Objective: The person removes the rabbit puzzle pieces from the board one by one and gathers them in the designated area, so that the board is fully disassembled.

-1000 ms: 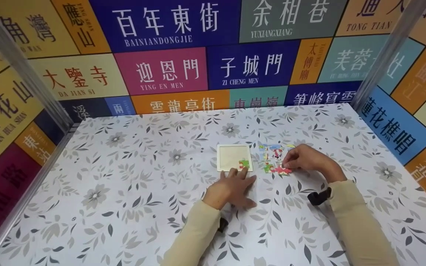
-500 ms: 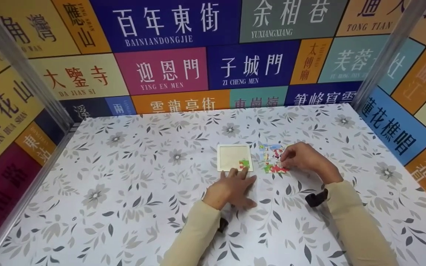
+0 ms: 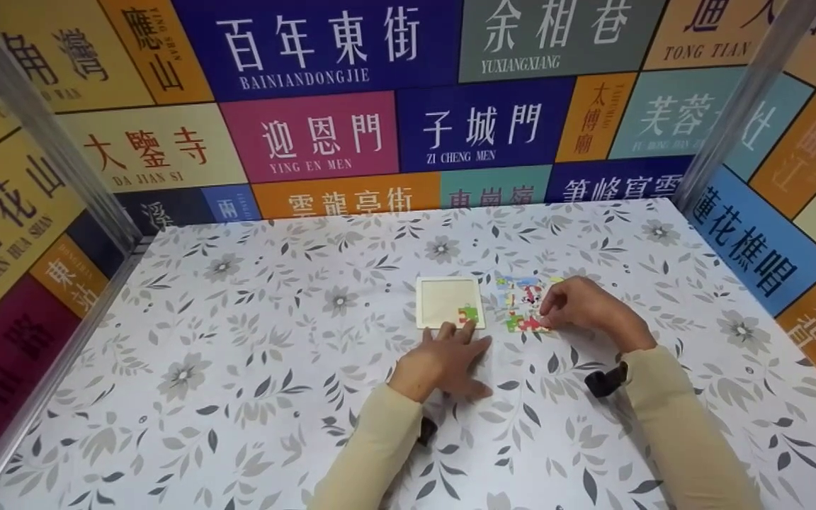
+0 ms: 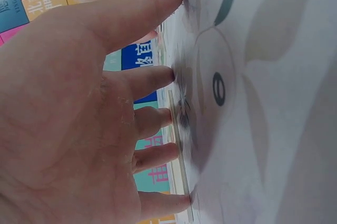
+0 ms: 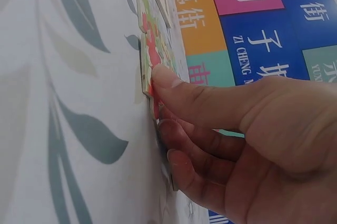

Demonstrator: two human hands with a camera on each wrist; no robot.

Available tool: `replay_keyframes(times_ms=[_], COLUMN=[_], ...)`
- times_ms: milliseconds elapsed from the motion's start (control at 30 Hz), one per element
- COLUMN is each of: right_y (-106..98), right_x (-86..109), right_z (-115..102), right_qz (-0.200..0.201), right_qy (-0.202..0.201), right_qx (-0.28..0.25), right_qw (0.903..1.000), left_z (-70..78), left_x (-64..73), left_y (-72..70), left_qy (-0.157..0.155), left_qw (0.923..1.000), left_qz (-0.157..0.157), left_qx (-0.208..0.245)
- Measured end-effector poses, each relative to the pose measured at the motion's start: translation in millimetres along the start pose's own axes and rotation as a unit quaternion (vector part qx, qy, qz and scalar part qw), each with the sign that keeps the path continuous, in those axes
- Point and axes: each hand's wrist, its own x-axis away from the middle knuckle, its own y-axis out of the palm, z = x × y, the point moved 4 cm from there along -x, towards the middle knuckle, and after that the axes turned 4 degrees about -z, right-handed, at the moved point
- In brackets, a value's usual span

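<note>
A small square puzzle tray (image 3: 418, 304) with a pale border lies on the table, a green and red puzzle piece (image 3: 467, 314) in its near right corner. My left hand (image 3: 443, 365) has its fingers spread, with some fingertips touching the tray's near edge; in the left wrist view the thumb stands apart. Right of the tray lies a colourful group of puzzle pieces (image 3: 518, 297), partly covered by my right hand (image 3: 585, 304). In the right wrist view, my right thumb lies on a red puzzle piece (image 5: 152, 50) at the group's edge, the other fingers curled beside it.
A white tablecloth (image 3: 252, 382) with grey leaves and flowers covers the table. Panels with large Chinese lettering (image 3: 309, 134) stand behind and at both sides. Dark wrist-worn devices (image 3: 606, 380) sit at both sleeves.
My right hand has shifted slightly left, and the red piece at its fingertips now sits closer to the other pieces. The left hand and the tray have stayed in place.
</note>
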Motion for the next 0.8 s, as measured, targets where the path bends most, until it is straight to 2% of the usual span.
replay_keyframes(times_ms=[367,633,800], right_y=[-0.8,-2.1,0.0], right_x=[-1.8,-2.0,-2.5], right_z=[0.0,0.4,-7.7], right_qz=[-0.004,0.000,0.007], right_qy=[0.014,0.033,0.013], right_qx=[0.004,-0.019,-0.025], right_qw=[0.9999,0.9993,0.9996], left_z=[-1.3,-4.5,-13.1], left_x=[1.0,1.8,4.3], left_y=[-1.0,-2.6,-11.6], left_qy=[-0.005,0.008,0.023], left_qw=[0.9999,0.9991,0.9983], left_qz=[-0.003,0.003,0.018], left_qx=[0.014,0.040,0.050])
